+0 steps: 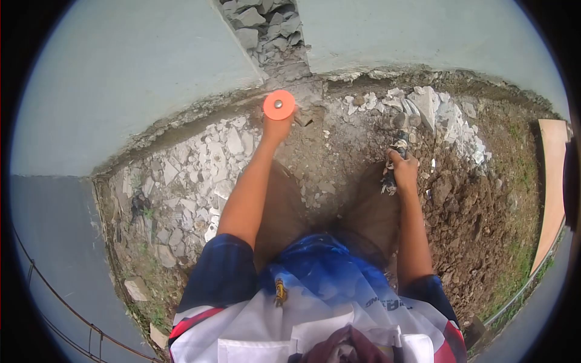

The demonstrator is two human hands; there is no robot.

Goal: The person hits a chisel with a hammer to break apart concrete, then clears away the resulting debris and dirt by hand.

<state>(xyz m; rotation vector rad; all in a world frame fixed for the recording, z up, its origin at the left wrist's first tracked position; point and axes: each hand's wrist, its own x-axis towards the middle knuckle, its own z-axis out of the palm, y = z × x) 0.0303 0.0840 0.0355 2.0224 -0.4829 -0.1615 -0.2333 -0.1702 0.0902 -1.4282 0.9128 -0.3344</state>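
Note:
My left hand (277, 129) is closed round a chisel whose round orange hand guard (270, 109) faces up, with the metal striking end (278, 104) at its middle. The guard hides most of my fingers and the chisel's shaft. It is held close to the foot of the wall, below a broken-out channel (275, 33). My right hand (404, 170) grips a hammer by its handle (399, 145), which is wrapped in dark, ragged material. The grey hammer head (407, 119) points away from me, above the rubble, apart from the chisel.
Pale broken chunks (209, 160) lie left of my legs, and more white rubble (445, 115) lies at right along the pale wall (151, 54). Loose brown soil (460, 212) covers the right side. A curved board (549, 181) stands at far right; thin metal rods (60, 299) run at lower left.

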